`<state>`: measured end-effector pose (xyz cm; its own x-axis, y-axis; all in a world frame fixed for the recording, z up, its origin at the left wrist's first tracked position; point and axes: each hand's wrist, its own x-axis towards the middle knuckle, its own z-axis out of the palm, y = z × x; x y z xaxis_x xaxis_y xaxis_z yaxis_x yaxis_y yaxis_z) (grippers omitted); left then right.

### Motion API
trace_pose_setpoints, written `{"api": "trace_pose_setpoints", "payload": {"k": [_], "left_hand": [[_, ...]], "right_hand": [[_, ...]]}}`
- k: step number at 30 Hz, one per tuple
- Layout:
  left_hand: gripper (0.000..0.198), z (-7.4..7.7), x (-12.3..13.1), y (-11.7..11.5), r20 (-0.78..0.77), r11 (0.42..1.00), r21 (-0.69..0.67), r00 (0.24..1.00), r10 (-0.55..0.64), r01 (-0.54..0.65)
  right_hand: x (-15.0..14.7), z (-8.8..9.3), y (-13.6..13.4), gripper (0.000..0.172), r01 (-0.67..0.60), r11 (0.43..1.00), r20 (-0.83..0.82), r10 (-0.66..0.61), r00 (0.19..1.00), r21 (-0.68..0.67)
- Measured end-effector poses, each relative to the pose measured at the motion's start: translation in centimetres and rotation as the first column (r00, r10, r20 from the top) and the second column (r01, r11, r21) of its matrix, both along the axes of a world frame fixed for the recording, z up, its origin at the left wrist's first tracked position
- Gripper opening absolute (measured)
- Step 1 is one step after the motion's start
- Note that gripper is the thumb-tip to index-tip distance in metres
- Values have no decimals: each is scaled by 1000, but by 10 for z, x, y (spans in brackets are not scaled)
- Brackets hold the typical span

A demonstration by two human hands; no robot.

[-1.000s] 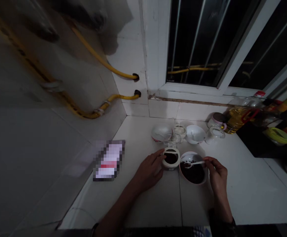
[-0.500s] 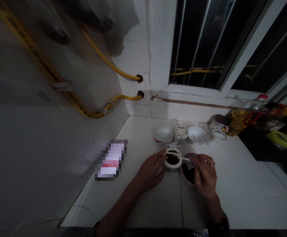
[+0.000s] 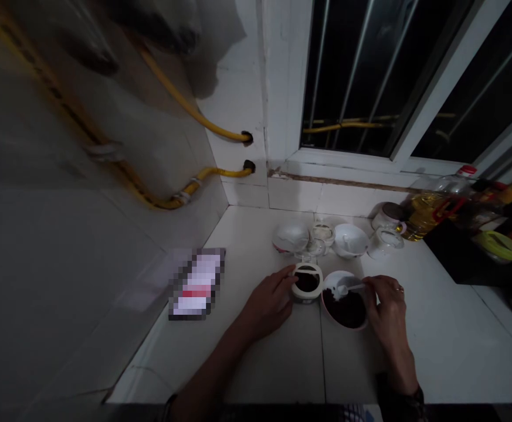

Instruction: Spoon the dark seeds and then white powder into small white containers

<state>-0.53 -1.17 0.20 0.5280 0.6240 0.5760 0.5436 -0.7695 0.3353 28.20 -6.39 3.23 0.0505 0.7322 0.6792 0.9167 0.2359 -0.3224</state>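
Your right hand pinches the handle of a small white spoon, thin and smooth like plastic, with its round end over the bowl. This bowl is round, pale at the rim, and filled with something dark and grainy. It stands on the white tiled counter, just beside the small jar. Your left hand holds this jar at its side with curled fingers; the jar is short, round, with a thick cream rim and dark content. Behind them stand two white bowls and glossy glass jars.
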Motion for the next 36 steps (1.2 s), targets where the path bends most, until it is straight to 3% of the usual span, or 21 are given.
{"api": "trace_pose_setpoints", "payload": {"k": [4, 7, 14, 31, 36], "left_hand": [[44, 4, 0, -1, -6, 1000, 13, 1000, 5, -5], [45, 6, -1, -1, -9, 1000, 3, 1000, -1, 1], [45, 3, -1, -1, -3, 1000, 5, 1000, 7, -7], [47, 3, -1, -1, 7, 1000, -27, 1000, 1, 0], [45, 4, 0, -1, 9, 1000, -14, 1000, -7, 8]], "right_hand": [[-7, -7, 2, 20, -87, 985, -148, 65, 987, -148], [-14, -7, 1, 19, -98, 969, -325, 20, 945, -227], [-14, -7, 0, 24, -73, 967, -563, -81, 822, -245], [-11, -11, -2, 26, 7, 983, -625, -121, 771, -181], [-13, -9, -3, 25, 40, 988, -589, -122, 799, -150]]}}
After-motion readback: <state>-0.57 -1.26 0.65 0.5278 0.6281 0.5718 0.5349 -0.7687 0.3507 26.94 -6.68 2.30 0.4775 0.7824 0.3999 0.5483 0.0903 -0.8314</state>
